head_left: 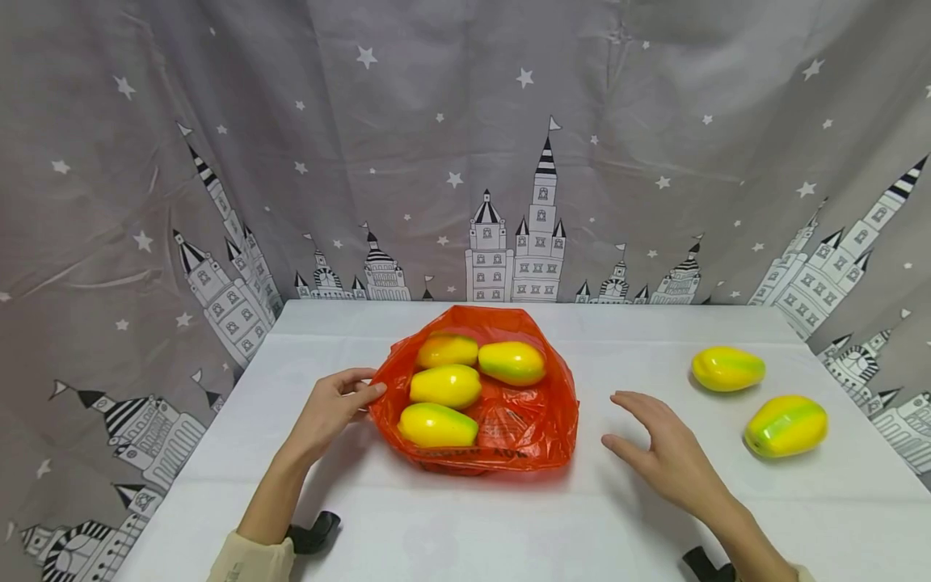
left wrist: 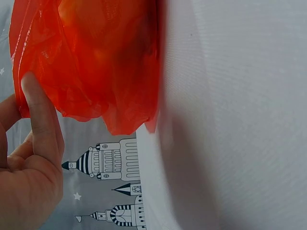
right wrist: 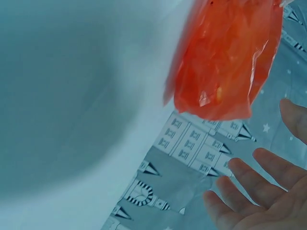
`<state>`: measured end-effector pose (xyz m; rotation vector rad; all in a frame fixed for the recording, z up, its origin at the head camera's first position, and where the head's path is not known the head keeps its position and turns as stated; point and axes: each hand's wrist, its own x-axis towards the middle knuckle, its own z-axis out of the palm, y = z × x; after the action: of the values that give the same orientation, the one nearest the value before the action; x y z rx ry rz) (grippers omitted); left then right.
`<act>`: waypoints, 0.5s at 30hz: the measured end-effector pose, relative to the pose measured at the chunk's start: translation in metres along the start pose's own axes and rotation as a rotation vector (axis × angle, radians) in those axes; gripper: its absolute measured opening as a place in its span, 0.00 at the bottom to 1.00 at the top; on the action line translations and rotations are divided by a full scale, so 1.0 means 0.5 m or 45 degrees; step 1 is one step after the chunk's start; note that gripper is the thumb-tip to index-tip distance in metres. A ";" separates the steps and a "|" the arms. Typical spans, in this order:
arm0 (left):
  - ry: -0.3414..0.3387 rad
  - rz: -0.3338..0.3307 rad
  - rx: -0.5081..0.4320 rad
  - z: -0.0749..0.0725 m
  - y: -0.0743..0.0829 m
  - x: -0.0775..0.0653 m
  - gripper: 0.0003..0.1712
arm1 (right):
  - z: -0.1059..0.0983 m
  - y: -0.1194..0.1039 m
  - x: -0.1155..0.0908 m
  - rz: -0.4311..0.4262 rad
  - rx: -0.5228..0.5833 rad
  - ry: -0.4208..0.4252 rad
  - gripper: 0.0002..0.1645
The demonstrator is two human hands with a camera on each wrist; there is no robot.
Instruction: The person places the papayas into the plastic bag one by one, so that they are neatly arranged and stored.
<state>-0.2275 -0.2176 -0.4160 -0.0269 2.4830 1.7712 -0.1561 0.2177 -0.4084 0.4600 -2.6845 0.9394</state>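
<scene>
A red plastic bag (head_left: 524, 432) lies with its mouth spread toward me on the table. Inside it are several yellow-green papayas (head_left: 445, 386). My left hand (head_left: 330, 408) pinches the bag's left rim between thumb and fingers; the left wrist view shows the red film (left wrist: 96, 72) at those fingertips. To the right of the bag, my right hand (head_left: 665, 453) hovers with fingers spread and nothing in it. The right wrist view has the same hand (right wrist: 268, 196) apart from the bag (right wrist: 225, 62).
Two more papayas rest on the right side of the white table (head_left: 640, 517): one farther back (head_left: 727, 369), the other nearer (head_left: 786, 426). A grey curtain (head_left: 407, 105) with castles and stars hangs behind the table's back edge.
</scene>
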 end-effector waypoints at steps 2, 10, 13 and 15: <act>-0.002 0.003 -0.001 0.000 0.000 0.000 0.27 | -0.006 0.007 -0.008 0.006 -0.003 0.018 0.30; -0.005 0.015 -0.008 0.000 0.000 0.000 0.27 | -0.026 0.048 -0.038 0.032 -0.065 0.090 0.30; -0.009 0.009 -0.008 0.000 -0.001 0.000 0.27 | -0.034 0.064 -0.052 0.051 -0.072 0.097 0.31; -0.010 0.005 -0.007 0.000 -0.001 -0.001 0.27 | -0.042 0.075 -0.059 0.052 -0.061 0.105 0.31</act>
<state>-0.2269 -0.2175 -0.4163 -0.0152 2.4748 1.7765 -0.1401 0.2650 -0.4235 0.3496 -2.6444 0.8830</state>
